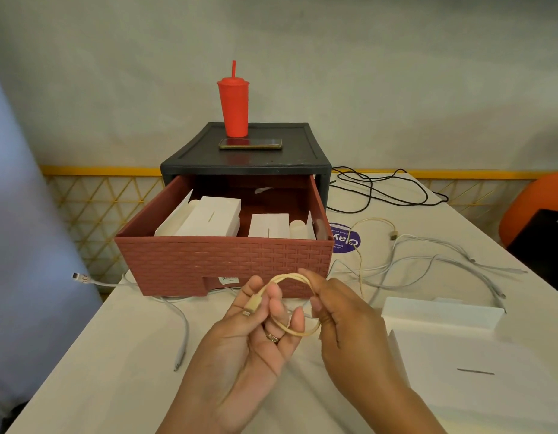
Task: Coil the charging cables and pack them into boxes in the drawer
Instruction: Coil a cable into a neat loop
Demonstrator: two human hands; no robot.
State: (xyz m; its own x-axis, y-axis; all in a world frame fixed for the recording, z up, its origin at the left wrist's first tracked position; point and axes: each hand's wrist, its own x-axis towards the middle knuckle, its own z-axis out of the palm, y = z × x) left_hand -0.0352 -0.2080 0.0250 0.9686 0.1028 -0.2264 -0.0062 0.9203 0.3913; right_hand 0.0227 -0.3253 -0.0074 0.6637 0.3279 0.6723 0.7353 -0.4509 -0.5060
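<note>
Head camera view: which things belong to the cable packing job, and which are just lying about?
Job: cream charging cable held by left hand and right hand; loose white cables; white cardboard boxes; brick-red plastic drawer.
Lying about: red plastic tumbler with straw; dark flat phone; round purple sticker.

One head-worn wide-angle view; faces forward and down, close over the table (114, 371); open drawer (227, 261) straight ahead.

**Our count around the fingers**

We count one cream cable (288, 276) looped through the fingers (276, 305). Beyond them sits one drawer (227, 261) with two white boxes (208, 220) (268, 227) inside, then one red cup (233, 104), one phone (250, 143) and one black cable (370, 192). Right of them are one open box (440, 313) and a tangle of white cables (428, 261) we cannot number.
</note>
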